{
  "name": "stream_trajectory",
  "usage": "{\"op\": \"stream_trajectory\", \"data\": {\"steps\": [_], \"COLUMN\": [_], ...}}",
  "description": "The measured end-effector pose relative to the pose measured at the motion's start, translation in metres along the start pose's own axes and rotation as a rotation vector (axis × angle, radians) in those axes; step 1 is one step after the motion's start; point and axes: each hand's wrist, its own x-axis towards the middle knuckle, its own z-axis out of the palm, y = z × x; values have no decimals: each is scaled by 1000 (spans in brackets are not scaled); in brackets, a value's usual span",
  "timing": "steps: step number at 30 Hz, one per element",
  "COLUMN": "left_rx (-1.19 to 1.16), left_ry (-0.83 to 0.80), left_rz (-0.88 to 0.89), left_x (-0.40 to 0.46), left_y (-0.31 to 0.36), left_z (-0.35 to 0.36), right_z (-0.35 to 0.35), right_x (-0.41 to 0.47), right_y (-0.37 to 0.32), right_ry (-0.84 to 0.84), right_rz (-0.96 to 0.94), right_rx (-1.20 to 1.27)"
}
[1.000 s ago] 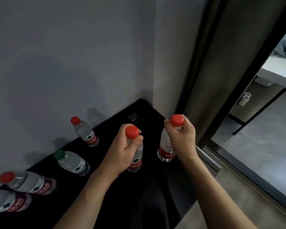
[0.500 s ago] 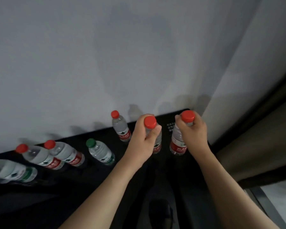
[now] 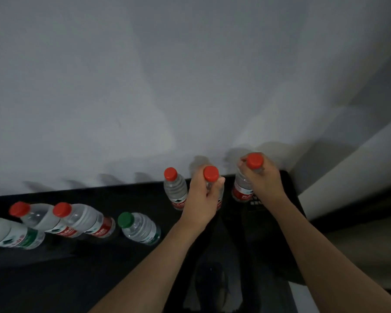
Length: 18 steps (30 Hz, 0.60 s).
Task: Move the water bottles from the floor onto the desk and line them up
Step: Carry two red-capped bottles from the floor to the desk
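My left hand (image 3: 202, 199) grips a red-capped water bottle (image 3: 210, 173) by its neck, at the back of the black desk (image 3: 77, 274). My right hand (image 3: 265, 180) grips another red-capped bottle (image 3: 243, 188) at the desk's back right corner. Just left of my left hand a red-capped bottle (image 3: 175, 190) stands free against the wall. Further left along the desk are a green-capped bottle (image 3: 140, 228), two red-capped bottles (image 3: 86, 220) (image 3: 36, 216) and a green-labelled bottle (image 3: 14, 233) at the left edge.
A grey wall (image 3: 167, 86) runs right behind the desk. A wall corner and a dark door frame (image 3: 359, 195) lie to the right. A dark shape (image 3: 210, 281) shows on the desk between my forearms.
The view has swung left and closer to the desk. Both hands have carried their bottles further back towards the wall, in line with the standing red-capped bottle.
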Motion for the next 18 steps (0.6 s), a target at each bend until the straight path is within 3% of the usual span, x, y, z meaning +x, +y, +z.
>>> {"op": "stream_trajectory", "data": {"steps": [7,18], "left_rx": [-7,-16], "left_ry": [10,-118], "left_rz": [29,6], "left_x": [28,45], "left_y": [-33,-57], "left_z": [28,41], "right_z": [-2,13], "right_x": [18,31], "right_y": [44,71], "right_ry": [10,36], "right_rz": [77,-56], "right_rx": [67,72]}}
